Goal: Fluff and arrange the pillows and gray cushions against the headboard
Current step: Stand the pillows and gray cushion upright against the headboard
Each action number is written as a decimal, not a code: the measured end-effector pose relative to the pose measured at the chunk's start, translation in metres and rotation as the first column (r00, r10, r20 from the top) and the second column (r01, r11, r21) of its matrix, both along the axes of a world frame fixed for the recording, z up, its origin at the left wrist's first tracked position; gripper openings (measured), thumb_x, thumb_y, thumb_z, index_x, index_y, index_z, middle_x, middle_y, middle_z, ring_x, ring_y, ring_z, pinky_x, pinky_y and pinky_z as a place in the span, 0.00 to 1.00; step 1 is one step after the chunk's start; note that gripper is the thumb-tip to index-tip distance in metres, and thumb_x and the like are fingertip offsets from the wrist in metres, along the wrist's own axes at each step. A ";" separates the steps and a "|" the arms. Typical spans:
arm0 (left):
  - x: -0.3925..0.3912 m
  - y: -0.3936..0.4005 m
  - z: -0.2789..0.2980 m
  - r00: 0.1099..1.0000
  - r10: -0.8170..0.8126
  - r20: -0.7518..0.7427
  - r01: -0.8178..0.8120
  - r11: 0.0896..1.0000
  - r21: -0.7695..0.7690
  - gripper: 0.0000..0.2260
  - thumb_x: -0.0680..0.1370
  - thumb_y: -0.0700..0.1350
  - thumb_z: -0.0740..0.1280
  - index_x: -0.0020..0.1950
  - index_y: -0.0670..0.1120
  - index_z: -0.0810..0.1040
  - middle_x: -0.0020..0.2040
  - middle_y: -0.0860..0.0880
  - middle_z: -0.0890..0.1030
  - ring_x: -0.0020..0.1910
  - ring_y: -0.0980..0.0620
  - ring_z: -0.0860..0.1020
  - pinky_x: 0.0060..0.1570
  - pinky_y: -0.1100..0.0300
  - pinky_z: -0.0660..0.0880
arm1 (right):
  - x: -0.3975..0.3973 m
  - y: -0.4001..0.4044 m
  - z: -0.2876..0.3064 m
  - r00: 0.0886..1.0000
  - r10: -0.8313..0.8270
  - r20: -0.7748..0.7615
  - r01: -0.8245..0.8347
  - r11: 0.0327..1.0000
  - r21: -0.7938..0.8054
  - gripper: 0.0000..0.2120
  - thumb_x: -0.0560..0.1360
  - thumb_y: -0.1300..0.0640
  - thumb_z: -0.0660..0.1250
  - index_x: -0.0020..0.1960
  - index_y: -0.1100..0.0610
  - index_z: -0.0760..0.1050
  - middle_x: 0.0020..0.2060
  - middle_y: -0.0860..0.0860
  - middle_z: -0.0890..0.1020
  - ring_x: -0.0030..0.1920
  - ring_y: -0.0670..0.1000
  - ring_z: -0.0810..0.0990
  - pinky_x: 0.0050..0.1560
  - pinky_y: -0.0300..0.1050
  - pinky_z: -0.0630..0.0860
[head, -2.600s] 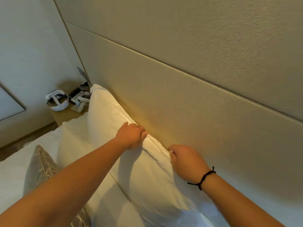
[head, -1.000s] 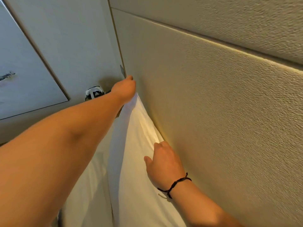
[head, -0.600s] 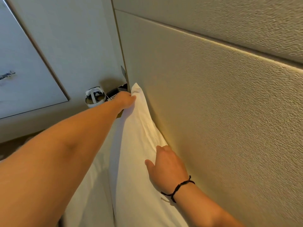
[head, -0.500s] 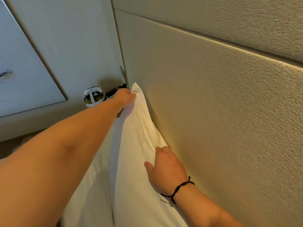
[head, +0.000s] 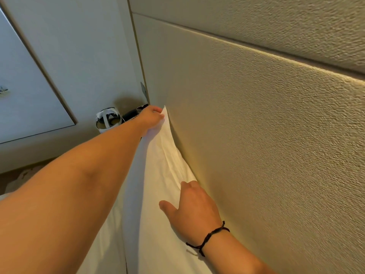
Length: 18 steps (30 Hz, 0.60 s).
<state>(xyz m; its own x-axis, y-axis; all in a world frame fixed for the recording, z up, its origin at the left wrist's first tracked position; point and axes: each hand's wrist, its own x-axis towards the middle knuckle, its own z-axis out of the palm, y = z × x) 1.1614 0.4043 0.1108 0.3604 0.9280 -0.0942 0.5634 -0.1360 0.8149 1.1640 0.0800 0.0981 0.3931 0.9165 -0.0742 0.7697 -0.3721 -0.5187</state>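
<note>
left hand (head: 150, 120): yours, pinching the far top corner of the white pillow (head: 158, 175).
pillow: upright, leaning on the headboard (head: 246, 135).
right hand (head: 194, 209): flat, fingers spread, pressing its near face.
progress: one pillow nearly placed; gray cushions not in view.

Two hands, left (head: 151, 120) and right (head: 194, 209); two white pillows, one (head: 160, 175) against the headboard (head: 256, 135), another (head: 110, 234) in front; one black bracelet (head: 207, 239); one white headset (head: 107, 120) beside one dark item (head: 132, 114), too hidden to identify; one framed panel (head: 29, 95).
</note>
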 end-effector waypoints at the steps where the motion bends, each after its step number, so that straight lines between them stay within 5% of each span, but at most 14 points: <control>1: 0.002 0.000 -0.002 1.000 -0.006 -0.024 0.007 1.000 0.014 0.13 0.79 0.45 0.66 0.63 0.46 0.77 0.58 0.45 0.78 0.57 0.45 0.76 0.56 0.52 0.75 | 0.000 0.000 0.000 1.000 0.000 -0.003 0.000 1.000 0.001 0.27 0.74 0.33 0.60 0.60 0.54 0.69 0.56 0.50 0.73 0.56 0.52 0.74 0.54 0.45 0.72; 5: 0.008 0.001 0.001 0.982 0.180 -0.050 -0.171 0.975 0.143 0.11 0.77 0.47 0.68 0.53 0.42 0.83 0.53 0.41 0.83 0.54 0.42 0.81 0.58 0.49 0.77 | -0.001 0.000 0.001 1.000 -0.003 0.001 0.003 1.000 0.022 0.26 0.74 0.33 0.60 0.59 0.54 0.70 0.55 0.50 0.73 0.55 0.52 0.73 0.53 0.45 0.71; 8: 0.011 0.003 0.008 0.946 0.292 0.140 -0.306 0.948 0.087 0.08 0.75 0.47 0.72 0.51 0.45 0.85 0.51 0.43 0.84 0.53 0.43 0.82 0.58 0.50 0.78 | 0.000 0.001 -0.001 1.000 -0.019 0.024 0.018 0.998 0.053 0.19 0.77 0.39 0.60 0.57 0.54 0.70 0.55 0.50 0.72 0.55 0.52 0.73 0.52 0.44 0.71; 11: 0.012 0.000 0.011 0.943 0.258 0.211 -0.288 0.949 0.126 0.18 0.76 0.42 0.72 0.66 0.46 0.78 0.63 0.44 0.79 0.63 0.44 0.77 0.65 0.52 0.73 | 0.001 0.001 -0.004 0.999 -0.033 0.042 0.031 0.998 0.057 0.15 0.79 0.44 0.59 0.57 0.54 0.70 0.55 0.50 0.73 0.55 0.52 0.73 0.51 0.43 0.69; 14: 0.000 -0.027 0.010 0.982 -0.037 -0.187 0.107 0.918 0.381 0.18 0.79 0.44 0.68 0.69 0.47 0.74 0.68 0.43 0.74 0.67 0.43 0.72 0.65 0.52 0.69 | 0.003 0.002 -0.006 0.999 -0.051 0.003 0.051 0.999 0.002 0.16 0.79 0.44 0.58 0.58 0.55 0.70 0.56 0.51 0.73 0.55 0.52 0.74 0.51 0.44 0.72; 16: -0.021 -0.051 0.010 0.811 -0.255 -0.526 0.506 0.756 0.416 0.12 0.80 0.44 0.64 0.63 0.47 0.79 0.67 0.44 0.74 0.69 0.41 0.70 0.64 0.50 0.68 | 0.007 0.005 -0.006 0.995 -0.072 -0.068 0.068 0.996 -0.066 0.17 0.79 0.44 0.59 0.59 0.56 0.71 0.57 0.52 0.73 0.55 0.53 0.75 0.51 0.46 0.73; 18: -0.049 -0.075 0.012 0.540 -0.322 -0.777 0.789 0.517 0.334 0.13 0.82 0.46 0.61 0.64 0.49 0.79 0.74 0.47 0.69 0.75 0.39 0.61 0.68 0.47 0.64 | 0.010 0.007 -0.004 0.993 -0.077 -0.087 0.068 0.992 -0.109 0.17 0.79 0.44 0.59 0.56 0.57 0.72 0.57 0.54 0.74 0.55 0.55 0.76 0.50 0.47 0.74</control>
<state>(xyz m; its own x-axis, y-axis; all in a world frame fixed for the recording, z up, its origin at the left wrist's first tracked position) 1.1124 0.3295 0.1223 0.8987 0.4381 -0.0208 0.4368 -0.8982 -0.0490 1.1740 0.0873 0.0943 0.4455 0.8708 -0.2078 0.6903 -0.4819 -0.5397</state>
